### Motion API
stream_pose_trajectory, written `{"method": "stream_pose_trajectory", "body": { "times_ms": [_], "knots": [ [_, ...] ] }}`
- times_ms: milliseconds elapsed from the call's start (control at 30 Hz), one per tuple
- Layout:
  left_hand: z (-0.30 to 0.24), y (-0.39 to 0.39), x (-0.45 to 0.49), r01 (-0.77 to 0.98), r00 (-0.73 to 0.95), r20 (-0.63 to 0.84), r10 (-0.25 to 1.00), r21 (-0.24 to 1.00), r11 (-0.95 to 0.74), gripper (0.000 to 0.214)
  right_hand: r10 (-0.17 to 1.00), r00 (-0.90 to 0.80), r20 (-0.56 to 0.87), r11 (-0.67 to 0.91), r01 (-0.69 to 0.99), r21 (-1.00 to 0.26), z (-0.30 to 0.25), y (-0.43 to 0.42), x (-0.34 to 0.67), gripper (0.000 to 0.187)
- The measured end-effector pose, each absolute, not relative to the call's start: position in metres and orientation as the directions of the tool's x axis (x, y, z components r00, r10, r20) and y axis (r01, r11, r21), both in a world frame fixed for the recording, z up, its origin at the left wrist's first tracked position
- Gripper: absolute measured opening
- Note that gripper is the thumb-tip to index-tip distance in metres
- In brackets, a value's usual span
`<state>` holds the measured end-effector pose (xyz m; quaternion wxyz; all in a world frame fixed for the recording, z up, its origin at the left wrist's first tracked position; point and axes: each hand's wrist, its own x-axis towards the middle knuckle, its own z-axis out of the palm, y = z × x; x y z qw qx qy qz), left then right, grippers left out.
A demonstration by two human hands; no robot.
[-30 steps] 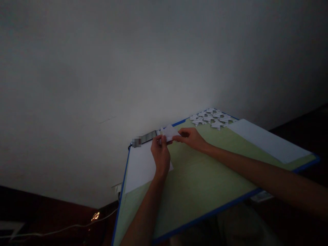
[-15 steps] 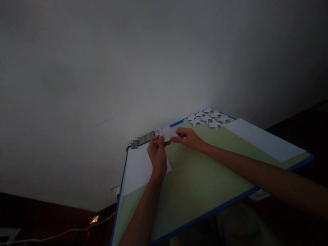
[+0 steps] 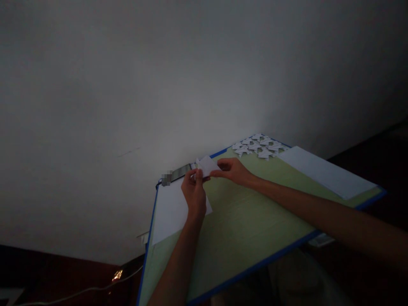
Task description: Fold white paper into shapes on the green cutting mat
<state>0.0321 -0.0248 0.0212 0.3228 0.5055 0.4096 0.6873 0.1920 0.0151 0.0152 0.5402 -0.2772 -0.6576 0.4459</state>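
Both of my hands hold one small white piece of paper (image 3: pixel 208 165) above the far part of a green board with a blue edge (image 3: pixel 242 229). My left hand (image 3: pixel 193 193) pinches its near left corner with fingers closed. My right hand (image 3: pixel 232 170) pinches its right side. A white sheet (image 3: pixel 168 210) lies on the board under my left hand. The light is dim.
Several small folded white paper pieces (image 3: pixel 258 145) lie heaped at the board's far corner. A long white sheet (image 3: pixel 325 172) lies along the right side. A dark phone-like object (image 3: pixel 178 173) rests at the far edge by the wall. A cable (image 3: pixel 79 292) runs across the floor at lower left.
The view has drifted slightly; both hands and the paper sit a little further left and up in the picture. The grip on the paper looks the same.
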Motion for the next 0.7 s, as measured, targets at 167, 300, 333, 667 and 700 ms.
{"method": "stream_pose_trajectory", "body": {
  "times_ms": [167,300,333,667,700],
  "knots": [
    [0.0217,-0.0229,0.0312,0.064,-0.294,0.493,0.819,0.865,-0.497,0.038,0.844,-0.249,0.475,0.472,-0.076,-0.878,0.0160,0.0149,0.1909,0.041],
    [0.0221,-0.0221,0.0313,0.085,-0.309,0.514,0.800,0.853,-0.515,0.036,0.846,-0.243,0.475,0.458,-0.126,-0.880,0.0179,0.0128,0.1881,0.040],
    [0.0223,-0.0224,0.0313,0.081,-0.310,0.515,0.799,0.852,-0.518,0.036,0.848,-0.242,0.472,0.452,-0.135,-0.882,0.0183,0.0123,0.1877,0.039],
    [0.0242,-0.0246,0.0326,-0.184,-0.173,0.382,0.908,0.893,-0.411,0.041,0.848,-0.201,0.490,0.472,-0.132,-0.872,0.0192,0.0145,0.1948,0.037],
    [0.0237,-0.0243,0.0325,-0.191,-0.166,0.386,0.907,0.890,-0.414,0.042,0.846,-0.200,0.495,0.476,-0.138,-0.869,0.0194,0.0149,0.1954,0.038]
  ]
}}
